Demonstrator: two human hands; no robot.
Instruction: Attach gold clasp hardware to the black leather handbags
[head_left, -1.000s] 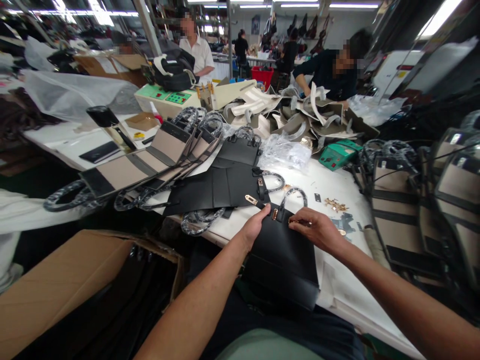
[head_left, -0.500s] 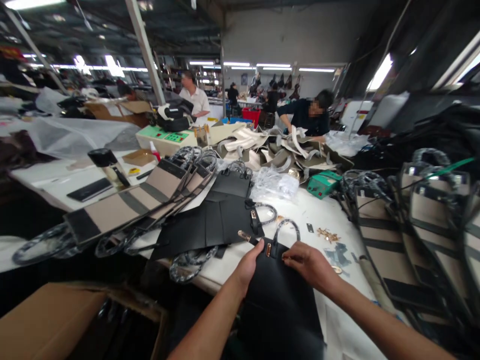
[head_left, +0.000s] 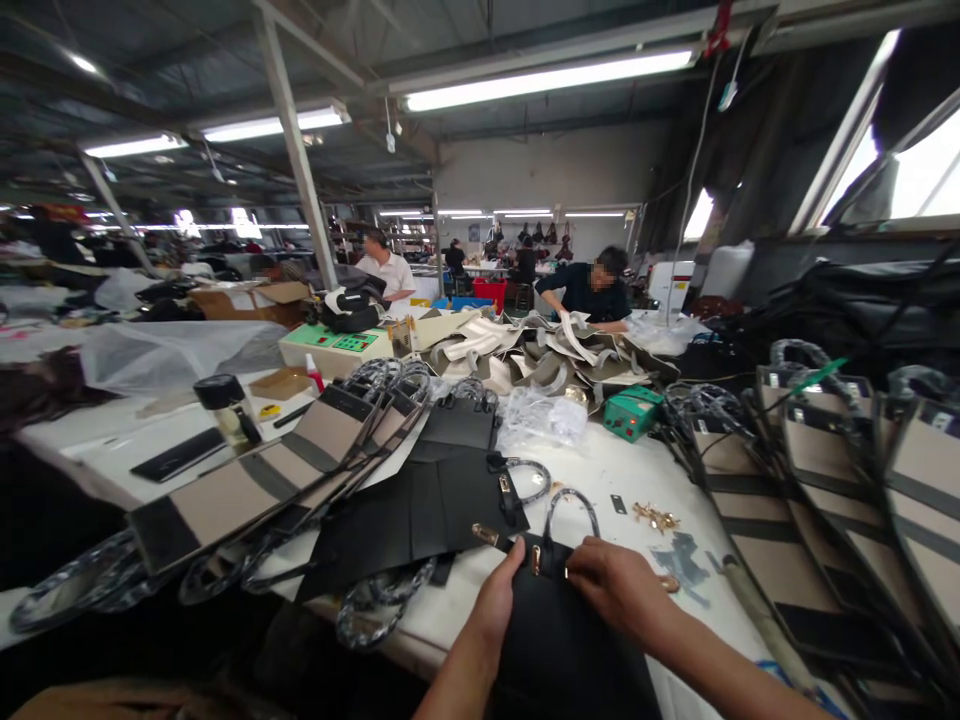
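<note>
A black leather bag panel [head_left: 570,650] lies at the near edge of the white table [head_left: 622,470], its wrapped handle [head_left: 571,505] pointing away from me. My left hand [head_left: 498,600] grips the panel's top edge beside a gold clasp [head_left: 535,560]. My right hand [head_left: 611,590] pinches the same edge just right of the clasp. A gold strap tip [head_left: 484,534] sticks out by my left thumb.
Black panels [head_left: 420,510] and beige-and-black panels [head_left: 285,465] are stacked to the left. More beige panels [head_left: 847,490] stand at right. Small gold fittings [head_left: 654,516], a green device [head_left: 631,412] and plastic wrap [head_left: 541,418] lie beyond. People work at far tables.
My head has tilted up, so the table and hands sit lower in view and the ceiling shows. Both hands keep the same hold on the black panel.
</note>
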